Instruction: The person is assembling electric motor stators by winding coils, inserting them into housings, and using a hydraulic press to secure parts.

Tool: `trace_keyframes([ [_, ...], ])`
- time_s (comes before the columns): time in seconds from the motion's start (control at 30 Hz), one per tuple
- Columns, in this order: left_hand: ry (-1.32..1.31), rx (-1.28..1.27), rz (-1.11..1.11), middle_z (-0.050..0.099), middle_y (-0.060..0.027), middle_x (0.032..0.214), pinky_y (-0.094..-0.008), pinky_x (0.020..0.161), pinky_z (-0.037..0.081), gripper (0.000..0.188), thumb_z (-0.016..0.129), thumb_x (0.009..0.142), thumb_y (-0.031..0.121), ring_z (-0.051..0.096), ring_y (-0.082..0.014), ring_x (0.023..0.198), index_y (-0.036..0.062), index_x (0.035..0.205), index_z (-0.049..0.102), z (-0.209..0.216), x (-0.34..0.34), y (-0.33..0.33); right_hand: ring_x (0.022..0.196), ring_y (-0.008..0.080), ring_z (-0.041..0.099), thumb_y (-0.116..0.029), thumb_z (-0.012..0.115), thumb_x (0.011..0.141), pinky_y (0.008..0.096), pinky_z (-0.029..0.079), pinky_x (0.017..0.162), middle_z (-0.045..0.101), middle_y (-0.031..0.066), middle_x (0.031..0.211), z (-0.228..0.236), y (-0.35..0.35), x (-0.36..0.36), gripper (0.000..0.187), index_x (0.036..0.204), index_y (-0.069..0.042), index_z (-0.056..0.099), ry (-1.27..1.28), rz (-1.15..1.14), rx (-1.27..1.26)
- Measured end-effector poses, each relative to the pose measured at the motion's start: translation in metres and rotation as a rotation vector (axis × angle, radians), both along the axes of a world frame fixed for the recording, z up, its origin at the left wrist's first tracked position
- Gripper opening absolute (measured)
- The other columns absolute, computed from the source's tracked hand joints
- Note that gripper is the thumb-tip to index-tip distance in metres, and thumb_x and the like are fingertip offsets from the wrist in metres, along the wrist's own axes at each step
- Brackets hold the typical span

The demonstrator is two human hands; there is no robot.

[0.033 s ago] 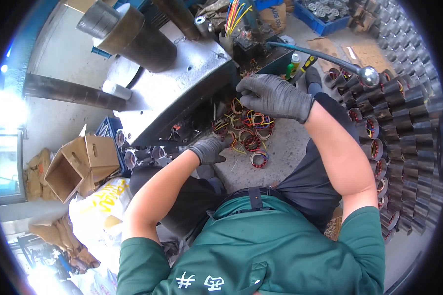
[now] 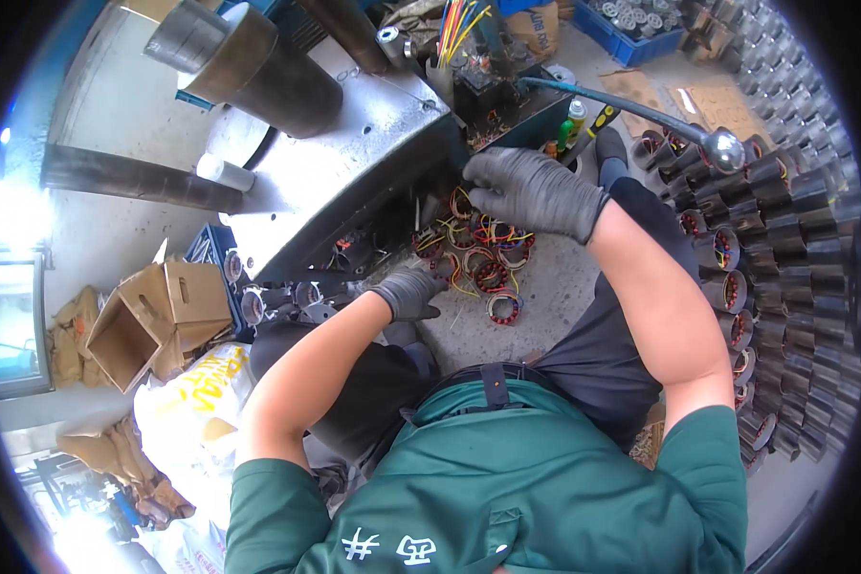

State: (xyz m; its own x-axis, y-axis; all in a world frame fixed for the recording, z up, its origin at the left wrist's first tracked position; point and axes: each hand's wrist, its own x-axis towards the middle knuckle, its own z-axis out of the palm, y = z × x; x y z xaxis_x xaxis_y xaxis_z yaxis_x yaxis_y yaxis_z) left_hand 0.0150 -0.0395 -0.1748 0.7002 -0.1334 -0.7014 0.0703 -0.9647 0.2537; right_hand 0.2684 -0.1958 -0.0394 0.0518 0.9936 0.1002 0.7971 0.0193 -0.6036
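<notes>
My left hand (image 2: 408,294), in a grey glove, reaches low beside the press frame. Its thumb stands apart from the fingers, and nothing shows in its grasp. Just past it lies a pile of wire-wound motor stators (image 2: 491,275) with red, yellow and blue leads on the floor. Above the pile's right side hangs my right hand (image 2: 538,194), gloved too, with curled fingers. The back of the glove hides whatever it may hold. Beyond that hand, a blue lever (image 2: 617,101) with a shiny ball end slants to the right.
A heavy steel press table (image 2: 340,158) with thick dark posts spans the upper left. Rows of metal cylinders (image 2: 784,268) stand along the right, some with windings inside. A cardboard box (image 2: 198,304) and a white bag (image 2: 196,407) sit left. A blue crate (image 2: 631,50) stands far back.
</notes>
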Motion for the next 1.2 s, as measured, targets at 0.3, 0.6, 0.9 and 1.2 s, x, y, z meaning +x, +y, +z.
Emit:
trace_keyframes([
  [0.3, 0.098, -0.113, -0.214, 0.073, -0.0206, 0.113, -0.0535, 0.09, 0.056, 0.061, 0.073, 0.083, 0.033, 0.072, -0.0402, 0.106, 0.0114, 0.138, 0.063, -0.154, 0.005, -0.073, 0.091, 0.0389, 0.073, -0.027, 0.07, 0.087, 0.0504, 0.059, 0.083, 0.073, 0.0216, 0.093, -0.027, 0.008, -0.017, 0.028, 0.098, -0.002, 0.072, -0.134, 0.183, -0.1],
  [0.6, 0.238, -0.089, 0.07, 0.075, -0.0265, 0.113, -0.0518, 0.09, 0.058, 0.059, 0.067, 0.08, 0.013, 0.073, -0.0426, 0.107, 0.0039, 0.138, 0.062, -0.243, 0.006, -0.105, 0.091, 0.0387, 0.071, -0.027, 0.072, 0.088, 0.05, 0.057, 0.081, 0.07, 0.0207, 0.093, -0.046, 0.008, -0.022, 0.029, 0.105, -0.004, 0.071, -0.096, 0.221, -0.134],
  [0.9, -0.287, -0.097, 0.216, 0.076, -0.0252, 0.105, -0.0512, 0.079, 0.06, 0.024, 0.062, 0.089, 0.009, 0.074, -0.0443, 0.096, 0.0038, 0.109, 0.074, -0.317, -0.041, -0.098, 0.092, 0.0383, 0.072, -0.024, 0.07, 0.087, 0.049, 0.058, 0.083, 0.072, 0.0205, 0.093, -0.04, 0.026, -0.033, 0.026, 0.103, -0.003, 0.073, -0.077, 0.255, -0.198],
  [1.2, -0.052, -0.078, -0.073, 0.074, -0.0226, 0.09, -0.0507, 0.077, 0.059, 0.023, 0.073, 0.081, 0.013, 0.074, -0.0421, 0.091, 0.0073, 0.103, 0.074, -0.119, 0.022, -0.088, 0.101, 0.0378, 0.071, -0.027, 0.067, 0.093, 0.0476, 0.057, 0.089, 0.072, 0.0201, 0.104, -0.048, 0.022, -0.013, 0.033, 0.116, -0.004, 0.071, -0.087, 0.158, -0.288],
])
